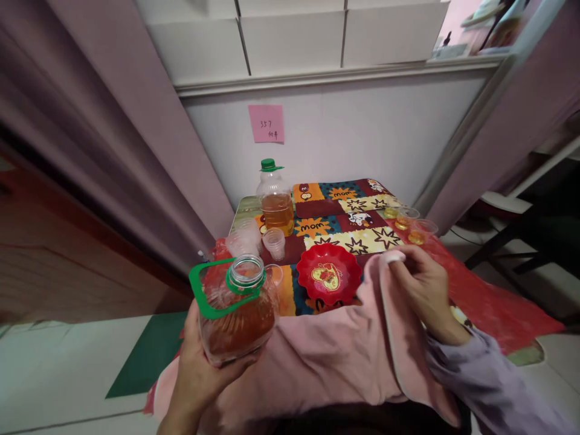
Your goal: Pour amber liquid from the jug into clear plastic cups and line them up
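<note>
My left hand (197, 368) is wrapped round the lower side of a clear plastic bottle (240, 329) of amber liquid. This bottle has no cap on its mouth, and a green carrying handle (203, 302) circles its neck. A pink cloth (338, 344) spreads across the near side of the table. My right hand (423, 290) pinches a raised fold of that cloth, with a small white patch showing at the fingertips. Just beyond the cloth, between my hands, a red scalloped dish (312, 275) with a printed centre sits on the table.
Behind the held bottle stands a second bottle (277, 211) with a green cap, partly filled with amber liquid. Stacked clear plastic cups (274, 243) are beside it. Small cups of yellow liquid (417, 235) stand at the right edge. Patterned mats (312, 226) and red sheeting (489, 296) cover the table.
</note>
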A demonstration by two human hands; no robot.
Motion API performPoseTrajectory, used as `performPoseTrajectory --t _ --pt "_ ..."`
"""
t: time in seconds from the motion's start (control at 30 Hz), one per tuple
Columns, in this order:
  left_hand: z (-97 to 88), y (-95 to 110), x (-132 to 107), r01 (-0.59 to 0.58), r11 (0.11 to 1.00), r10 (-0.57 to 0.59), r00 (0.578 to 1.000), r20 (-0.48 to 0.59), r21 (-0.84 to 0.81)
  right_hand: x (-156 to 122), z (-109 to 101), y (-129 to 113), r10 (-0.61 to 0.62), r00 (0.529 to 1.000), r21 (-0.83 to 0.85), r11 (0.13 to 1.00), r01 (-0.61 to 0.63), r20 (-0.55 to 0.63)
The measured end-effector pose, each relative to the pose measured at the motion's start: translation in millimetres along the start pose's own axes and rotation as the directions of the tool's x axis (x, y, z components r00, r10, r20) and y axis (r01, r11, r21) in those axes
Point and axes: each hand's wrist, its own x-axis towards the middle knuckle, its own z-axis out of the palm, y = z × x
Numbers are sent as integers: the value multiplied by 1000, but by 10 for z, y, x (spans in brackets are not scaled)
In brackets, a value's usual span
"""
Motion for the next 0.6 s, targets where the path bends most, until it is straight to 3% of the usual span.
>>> performPoseTrajectory --t 0.07,0.13,0.23,0.3,0.4,0.6 --pt "15 -17 -7 -11 1000 11 1000 5 -3 169 397 -128 -34 999 44 998 32 32" --pt "24 -40 -13 -8 1000 8 1000 12 3 253 827 -177 -31 986 -9 999 33 164" --pt "19 -78 -24 -1 1000 1 1000 8 16 229 1376 -108 41 913 -267 961 75 405" --pt "8 -95 -28 -7 999 7 1000 7 34 169 1584 -2 96 868 -349 932 94 488" --pt "-7 -97 -25 -24 999 22 999 24 47 118 1638 139 145 817 -423 896 130 558" --pt "-18 -71 -19 -48 998 46 998 43 41 91 1458 197 115 710 -433 855 285 695"
